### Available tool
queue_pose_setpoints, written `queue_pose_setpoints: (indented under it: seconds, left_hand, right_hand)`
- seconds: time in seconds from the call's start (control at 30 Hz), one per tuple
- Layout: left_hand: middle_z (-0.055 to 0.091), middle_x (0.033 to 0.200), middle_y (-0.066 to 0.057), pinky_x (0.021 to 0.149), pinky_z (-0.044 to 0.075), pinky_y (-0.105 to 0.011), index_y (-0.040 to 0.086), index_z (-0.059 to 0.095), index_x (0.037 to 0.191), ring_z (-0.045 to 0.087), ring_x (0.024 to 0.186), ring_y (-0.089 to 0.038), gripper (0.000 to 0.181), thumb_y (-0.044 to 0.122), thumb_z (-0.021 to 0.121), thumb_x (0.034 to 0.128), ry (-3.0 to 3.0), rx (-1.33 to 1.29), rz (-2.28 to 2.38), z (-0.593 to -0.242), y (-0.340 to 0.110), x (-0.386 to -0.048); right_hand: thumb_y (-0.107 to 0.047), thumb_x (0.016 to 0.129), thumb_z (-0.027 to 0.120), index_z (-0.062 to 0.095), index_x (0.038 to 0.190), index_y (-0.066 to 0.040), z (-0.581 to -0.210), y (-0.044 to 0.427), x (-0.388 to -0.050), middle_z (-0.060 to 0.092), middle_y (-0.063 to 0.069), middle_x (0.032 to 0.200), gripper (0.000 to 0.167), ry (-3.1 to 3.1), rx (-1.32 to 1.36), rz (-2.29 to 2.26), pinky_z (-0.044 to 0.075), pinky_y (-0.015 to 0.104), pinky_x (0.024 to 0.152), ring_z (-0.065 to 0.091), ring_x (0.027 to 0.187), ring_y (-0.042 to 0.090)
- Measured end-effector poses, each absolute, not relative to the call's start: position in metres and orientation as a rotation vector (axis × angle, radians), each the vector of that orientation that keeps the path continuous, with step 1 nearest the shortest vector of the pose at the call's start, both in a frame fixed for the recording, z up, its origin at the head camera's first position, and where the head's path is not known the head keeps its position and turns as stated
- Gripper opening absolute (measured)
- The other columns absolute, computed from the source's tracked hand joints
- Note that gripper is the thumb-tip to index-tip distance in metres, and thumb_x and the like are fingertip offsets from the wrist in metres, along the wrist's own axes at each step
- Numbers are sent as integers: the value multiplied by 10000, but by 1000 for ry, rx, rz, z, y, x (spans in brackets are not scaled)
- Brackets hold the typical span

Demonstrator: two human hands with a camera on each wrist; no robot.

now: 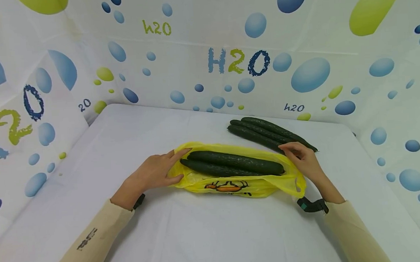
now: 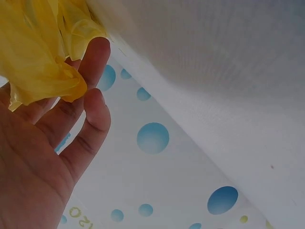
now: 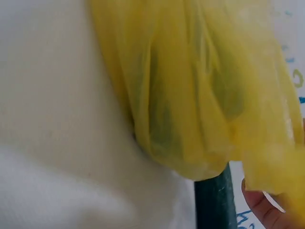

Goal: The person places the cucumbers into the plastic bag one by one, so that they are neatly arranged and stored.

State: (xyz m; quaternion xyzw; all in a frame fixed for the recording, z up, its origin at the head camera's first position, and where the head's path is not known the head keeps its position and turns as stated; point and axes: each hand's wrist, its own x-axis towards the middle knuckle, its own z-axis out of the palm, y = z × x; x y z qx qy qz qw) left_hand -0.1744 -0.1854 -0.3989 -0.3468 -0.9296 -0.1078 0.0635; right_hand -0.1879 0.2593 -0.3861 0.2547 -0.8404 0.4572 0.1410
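A yellow plastic bag (image 1: 262,192) with a printed picture lies lengthwise on the table, its mouth spread upward. Inside it two dark green cucumbers (image 1: 236,161) rest side by side. My left hand (image 1: 155,170) is at the bag's left end, fingers apart and touching its rim. In the left wrist view, bag film (image 2: 38,62) drapes over the loosely bent fingers (image 2: 93,124). At the right end my right hand (image 1: 304,160) pinches the bag's edge. The right wrist view shows only part of that hand (image 3: 267,210), with yellow film partly covering it.
Behind the bag's right end, several more cucumbers (image 1: 266,130) lie together on the white-covered table (image 1: 143,130). Printed cloth walls (image 1: 178,54) with blue and green drops stand at the back and both sides.
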Motion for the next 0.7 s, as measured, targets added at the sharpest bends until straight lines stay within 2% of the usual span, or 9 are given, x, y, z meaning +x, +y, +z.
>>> queue_pose_setpoints:
  seconds: [0.17, 0.27, 0.33, 0.4, 0.5, 0.57, 0.7]
  left_hand:
    - [633, 1075, -184, 548, 464, -322, 134, 354, 1477, 428, 501, -130, 717, 338, 672, 867, -2835, -1034, -329, -398, -185, -174]
    - [631, 1051, -166, 552, 469, -326, 127, 361, 1472, 447, 518, -137, 710, 321, 674, 865, -2836, -1035, -337, -399, -185, -174]
    - [631, 1045, -161, 553, 470, -327, 124, 367, 1471, 451, 524, -138, 707, 318, 676, 865, -2834, -1035, -339, -399, -185, -175]
    - [627, 1036, -158, 558, 475, -331, 121, 370, 1470, 450, 525, -137, 702, 316, 674, 868, -2833, -1036, -340, -399, -185, -175]
    - [628, 1055, -163, 571, 485, -336, 124, 370, 1469, 449, 526, -129, 701, 325, 671, 869, -2835, -1034, -338, -398, -185, -174]
    - [628, 1087, -167, 576, 486, -338, 127, 364, 1474, 448, 525, -126, 703, 330, 664, 871, -2843, -1031, -341, -398, -184, -174]
    - [625, 1095, -152, 577, 479, -336, 130, 359, 1482, 449, 529, -124, 704, 335, 651, 875, -2853, -1029, -343, -397, -184, -173]
  right_hand:
    - [174, 877, 548, 620, 1113, 165, -400, 266, -199, 589, 336, 1076, 247, -2468, 730, 1298, 443, 75, 820, 599, 957, 148]
    - [143, 883, 574, 631, 1140, 125, -413, 272, -209, 603, 288, 1116, 264, -2507, 739, 1236, 426, 81, 862, 582, 999, 208]
    - [102, 893, 597, 647, 1157, 78, -419, 275, -216, 607, 238, 1151, 270, -2544, 722, 1177, 453, 163, 902, 569, 1038, 226]
    - [53, 902, 618, 659, 1167, 33, -423, 278, -220, 600, 203, 1187, 269, -2579, 689, 1135, 447, 312, 978, 549, 1096, 258]
    - [-10, 922, 623, 649, 1197, 4, -425, 279, -226, 565, 200, 1250, 277, -2640, 642, 1137, 363, 561, 1017, 499, 1182, 359]
    - [-31, 933, 615, 628, 1220, 14, -426, 280, -229, 529, 224, 1290, 291, -2683, 634, 1151, 300, 638, 1028, 450, 1230, 424]
    - [-35, 938, 606, 578, 1268, 49, -425, 281, -233, 459, 267, 1356, 342, -2755, 637, 1147, 258, 662, 1042, 381, 1282, 471]
